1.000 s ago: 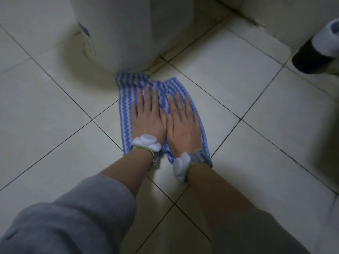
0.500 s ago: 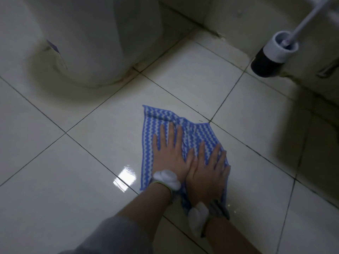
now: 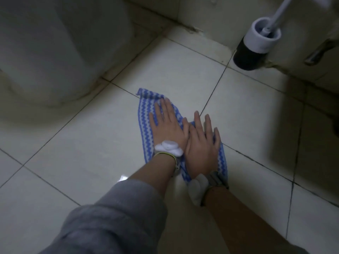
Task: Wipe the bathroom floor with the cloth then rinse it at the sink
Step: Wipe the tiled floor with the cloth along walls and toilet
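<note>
Wiping is the step in hand. Both palms press flat on the cloth, a blue-and-white zigzag rag spread on the pale floor between the toilet at the upper left and the brush holder at the upper right, near the back wall. The left hand lies over the cloth's upper half, fingers straight and slack, gripping nothing. The right hand lies just beside it, touching it along the thumb side, also splayed and flat over the lower half; its fingertips reach past the cloth's right edge onto bare tile. Neither hand pinches the fabric: they only bear down on it. A far corner of the cloth pokes out beyond the left fingers, slightly rucked. Each wrist carries a white band, and a grey sleeve is pushed up the left forearm.

Some wet sheen shows on the tile by the left forearm, so I judge the wiping part-done, with the rinse yet to come; no sink is in view. The next move calls for steady downward pressure while sliding the cloth over unwiped tile, keeping the rucked corner from folding under and staying clear of the brush holder.
</note>
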`<state>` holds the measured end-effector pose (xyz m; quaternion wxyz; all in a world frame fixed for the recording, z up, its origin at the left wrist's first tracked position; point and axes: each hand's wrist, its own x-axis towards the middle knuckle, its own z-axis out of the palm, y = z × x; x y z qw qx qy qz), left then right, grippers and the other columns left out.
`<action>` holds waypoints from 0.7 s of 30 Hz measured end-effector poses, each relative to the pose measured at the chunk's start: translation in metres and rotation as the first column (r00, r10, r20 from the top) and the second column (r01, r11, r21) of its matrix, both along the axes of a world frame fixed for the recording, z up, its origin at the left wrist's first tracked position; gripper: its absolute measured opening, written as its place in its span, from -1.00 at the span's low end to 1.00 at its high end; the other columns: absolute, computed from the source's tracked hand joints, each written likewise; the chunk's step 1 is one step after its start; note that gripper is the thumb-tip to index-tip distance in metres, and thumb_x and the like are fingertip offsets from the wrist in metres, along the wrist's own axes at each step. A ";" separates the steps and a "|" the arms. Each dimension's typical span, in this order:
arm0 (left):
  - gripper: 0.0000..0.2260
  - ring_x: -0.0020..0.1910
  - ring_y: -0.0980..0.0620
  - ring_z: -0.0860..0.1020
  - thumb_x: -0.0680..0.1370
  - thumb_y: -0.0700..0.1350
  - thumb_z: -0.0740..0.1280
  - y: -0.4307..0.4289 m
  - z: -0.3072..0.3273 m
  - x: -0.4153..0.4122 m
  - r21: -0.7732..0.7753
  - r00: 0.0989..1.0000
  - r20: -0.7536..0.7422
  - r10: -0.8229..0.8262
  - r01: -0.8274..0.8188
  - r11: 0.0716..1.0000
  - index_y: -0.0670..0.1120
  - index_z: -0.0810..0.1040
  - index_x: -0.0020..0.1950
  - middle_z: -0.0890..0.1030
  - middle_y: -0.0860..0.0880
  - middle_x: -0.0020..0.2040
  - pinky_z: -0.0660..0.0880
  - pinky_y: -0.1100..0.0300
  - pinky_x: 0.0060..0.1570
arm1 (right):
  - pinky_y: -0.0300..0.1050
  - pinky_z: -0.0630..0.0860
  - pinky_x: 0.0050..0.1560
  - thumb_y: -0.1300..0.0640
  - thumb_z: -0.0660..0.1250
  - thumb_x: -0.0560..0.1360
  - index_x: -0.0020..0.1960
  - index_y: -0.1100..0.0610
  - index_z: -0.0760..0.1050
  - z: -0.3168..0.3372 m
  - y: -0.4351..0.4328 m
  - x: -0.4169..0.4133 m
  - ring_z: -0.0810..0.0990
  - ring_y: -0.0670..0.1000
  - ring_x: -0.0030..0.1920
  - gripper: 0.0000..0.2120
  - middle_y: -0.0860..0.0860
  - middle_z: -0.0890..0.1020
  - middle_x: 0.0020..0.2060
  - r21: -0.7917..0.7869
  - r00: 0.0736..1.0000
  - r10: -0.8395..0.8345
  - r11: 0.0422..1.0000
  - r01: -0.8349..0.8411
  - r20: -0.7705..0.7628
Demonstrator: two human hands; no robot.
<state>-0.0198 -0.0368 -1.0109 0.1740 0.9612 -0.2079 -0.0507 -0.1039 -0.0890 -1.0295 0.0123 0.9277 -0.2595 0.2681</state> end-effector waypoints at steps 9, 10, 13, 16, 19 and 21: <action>-0.42 0.61 -0.01 -0.12 0.71 0.08 -0.08 -0.045 0.010 0.054 -0.089 0.976 -0.052 -0.214 0.209 0.974 -0.19 -0.22 0.60 -0.08 -0.09 0.64 -0.19 0.06 0.55 | 0.00 0.16 0.45 0.20 0.38 0.56 0.48 0.14 0.36 -0.003 -0.035 0.046 0.25 0.07 0.51 -0.49 0.10 0.36 0.50 -0.043 0.999 -0.026 0.999 0.028 0.042; -0.43 0.61 -0.02 -0.10 0.71 0.06 -0.08 -0.047 0.011 0.057 -0.098 0.983 -0.043 -0.180 0.175 0.980 -0.21 -0.20 0.60 -0.07 -0.11 0.64 -0.19 0.08 0.55 | -0.01 0.17 0.44 0.21 0.39 0.55 0.47 0.13 0.39 -0.002 -0.041 0.052 0.29 0.09 0.50 -0.50 0.11 0.37 0.49 -0.037 0.999 0.001 0.999 0.001 0.041; -0.46 0.58 -0.13 0.15 0.67 -0.02 -0.08 -0.036 0.023 0.052 -0.067 0.981 0.082 -0.178 0.183 0.981 -0.35 0.04 0.55 0.18 -0.25 0.58 -0.03 0.06 0.55 | 0.00 0.25 0.34 0.24 0.44 0.51 0.31 0.15 0.54 0.005 -0.045 0.060 0.39 0.12 0.43 -0.63 0.13 0.46 0.43 -0.012 0.996 0.049 0.999 -0.048 0.079; -0.44 0.54 -0.13 0.26 0.62 -0.02 -0.07 -0.007 0.024 0.031 0.022 0.957 0.166 -0.238 0.238 0.971 -0.35 0.21 0.52 0.31 -0.24 0.52 0.16 0.01 0.54 | 0.00 0.35 0.07 0.18 0.37 0.50 0.02 0.17 0.63 0.011 -0.034 0.048 0.45 0.09 0.19 -0.86 0.16 0.62 0.21 0.002 0.991 0.058 0.998 -0.058 0.121; -0.37 0.62 -0.06 -0.10 0.62 0.12 -0.12 0.031 0.018 0.007 -0.031 0.929 0.044 -0.367 0.369 0.929 -0.20 -0.02 0.62 0.00 -0.12 0.63 -0.15 -0.02 0.57 | 0.01 0.52 -0.04 0.14 0.26 0.50 0.05 0.21 0.66 0.008 -0.014 0.012 0.55 0.10 0.09 -0.74 0.14 0.67 0.08 0.039 0.993 0.103 0.994 -0.106 0.060; -0.37 0.61 -0.02 -0.19 0.62 0.16 -0.11 0.048 0.014 -0.009 -0.012 0.895 0.024 -0.446 0.446 0.895 -0.11 -0.07 0.63 -0.08 -0.03 0.64 -0.19 -0.05 0.56 | 0.09 0.58 0.08 0.15 0.23 0.54 0.16 0.23 0.64 0.006 -0.001 -0.019 0.63 0.15 0.15 -0.70 0.14 0.67 0.15 0.091 0.990 0.136 0.986 -0.137 0.025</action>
